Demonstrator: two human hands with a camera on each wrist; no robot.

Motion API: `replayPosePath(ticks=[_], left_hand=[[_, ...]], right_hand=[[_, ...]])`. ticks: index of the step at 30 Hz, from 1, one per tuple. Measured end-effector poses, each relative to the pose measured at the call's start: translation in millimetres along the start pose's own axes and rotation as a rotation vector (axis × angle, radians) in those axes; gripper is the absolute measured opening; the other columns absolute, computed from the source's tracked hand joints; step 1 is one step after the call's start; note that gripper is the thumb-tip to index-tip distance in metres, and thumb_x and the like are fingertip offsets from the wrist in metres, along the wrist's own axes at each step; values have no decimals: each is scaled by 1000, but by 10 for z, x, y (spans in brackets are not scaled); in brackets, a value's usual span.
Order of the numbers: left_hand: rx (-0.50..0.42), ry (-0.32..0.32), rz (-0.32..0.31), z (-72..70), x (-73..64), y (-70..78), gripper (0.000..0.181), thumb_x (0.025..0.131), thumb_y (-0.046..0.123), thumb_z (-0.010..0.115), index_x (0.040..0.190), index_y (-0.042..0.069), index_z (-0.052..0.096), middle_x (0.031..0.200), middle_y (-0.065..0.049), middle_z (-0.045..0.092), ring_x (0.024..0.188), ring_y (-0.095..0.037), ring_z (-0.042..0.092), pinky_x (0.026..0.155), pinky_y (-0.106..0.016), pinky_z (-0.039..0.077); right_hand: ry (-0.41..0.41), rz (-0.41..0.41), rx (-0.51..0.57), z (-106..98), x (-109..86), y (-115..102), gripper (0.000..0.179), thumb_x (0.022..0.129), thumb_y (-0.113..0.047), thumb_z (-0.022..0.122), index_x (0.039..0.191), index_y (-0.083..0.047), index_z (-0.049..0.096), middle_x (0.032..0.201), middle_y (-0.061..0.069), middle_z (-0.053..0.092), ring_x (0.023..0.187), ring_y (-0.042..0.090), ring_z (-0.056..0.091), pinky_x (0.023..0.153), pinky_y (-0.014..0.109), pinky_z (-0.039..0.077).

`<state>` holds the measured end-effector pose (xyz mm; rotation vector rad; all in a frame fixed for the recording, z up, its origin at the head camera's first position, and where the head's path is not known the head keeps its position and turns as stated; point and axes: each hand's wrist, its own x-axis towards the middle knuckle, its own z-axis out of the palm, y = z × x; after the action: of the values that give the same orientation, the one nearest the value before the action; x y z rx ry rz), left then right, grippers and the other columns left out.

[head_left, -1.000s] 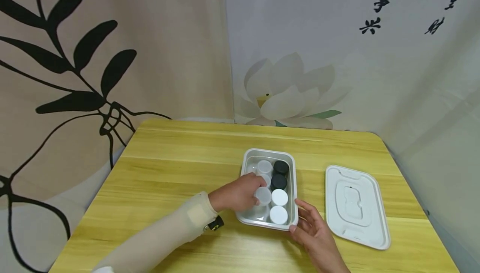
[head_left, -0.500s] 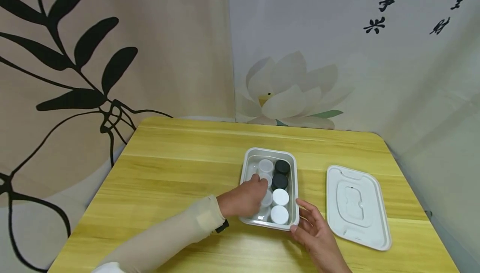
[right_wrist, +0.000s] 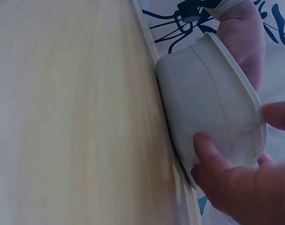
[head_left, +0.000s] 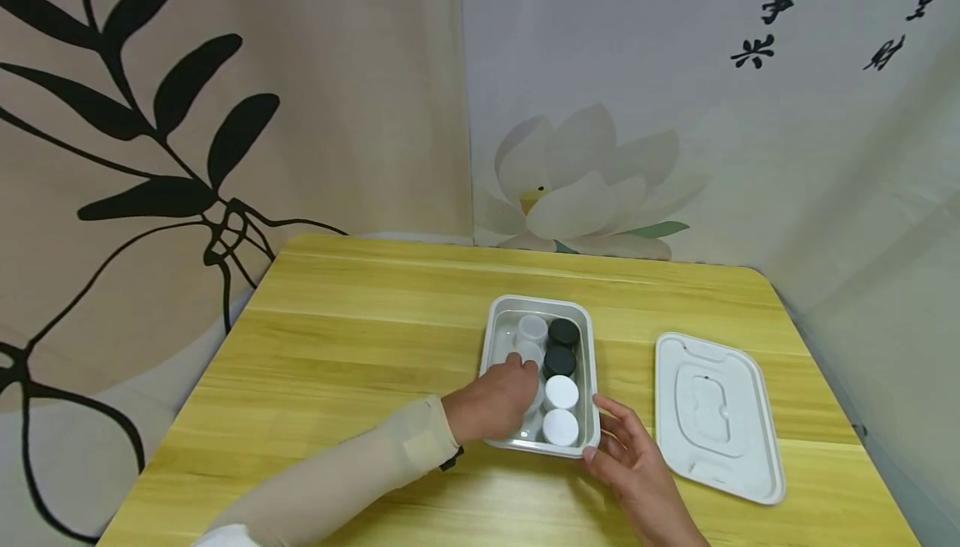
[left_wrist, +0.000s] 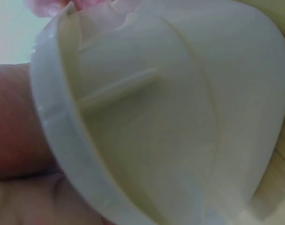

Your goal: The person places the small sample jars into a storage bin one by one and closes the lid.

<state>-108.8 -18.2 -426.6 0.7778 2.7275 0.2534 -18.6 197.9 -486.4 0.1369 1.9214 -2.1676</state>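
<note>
A white plastic box (head_left: pixel 591 338) stands on the table, holding several small round jars in two columns. The right column has two black-lidded jars (head_left: pixel 562 333) and two white-lidded jars (head_left: pixel 561 393). In the left column are frosted-lidded jars (head_left: pixel 532 328). My left hand (head_left: pixel 495 401) reaches over the box's left wall, its fingers down around the third frosted-lidded jar (head_left: pixel 537 398), which it mostly hides. At the box's near right corner my right hand (head_left: pixel 636 465) grips the box, thumb at the rim and fingers against the side wall (right_wrist: pixel 203 98).
A white lid (head_left: pixel 720 418) lies flat on the table to the right of the box. The wooden table (head_left: pixel 375 305) ends at a printed cloth backdrop (head_left: pixel 375 97) behind it.
The left hand has moved slightly right and lowered the frosted-lidded jar into the left column, its lid now mostly covered by the hand. The right hand stays at the box's corner.
</note>
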Motion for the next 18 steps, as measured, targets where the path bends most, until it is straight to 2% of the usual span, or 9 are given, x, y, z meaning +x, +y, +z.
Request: replayPosePath(ticks=[7,10,18], left_hand=[[84,95,37,56,-8,33,26,86,2,73,106,0,57,84,-9,53,66,-19,51,59,-29,48],[100,133,46,70,-20,44,25,85,1,74,105,1,58,86,-9,52,64,-18,51,58,-29,48],[133,186,26,55,-47,68,24,86,1,75,104,0,60,94,-12,52,62,-17,49,57,-26,47]], right_hand=[[-10,-26,6,-19,16,-8,71,94,4,70,157,-10,41,146,16,47,122,17,63,91,38,63],[-13,-30,7,-26,19,-3,72,94,4,70,158,-10,40,145,16,48,121,17,63,91,38,63],[-27,-44,12,-38,22,1,71,94,4,69,158,-9,40,145,17,48,120,19,63,92,37,63]])
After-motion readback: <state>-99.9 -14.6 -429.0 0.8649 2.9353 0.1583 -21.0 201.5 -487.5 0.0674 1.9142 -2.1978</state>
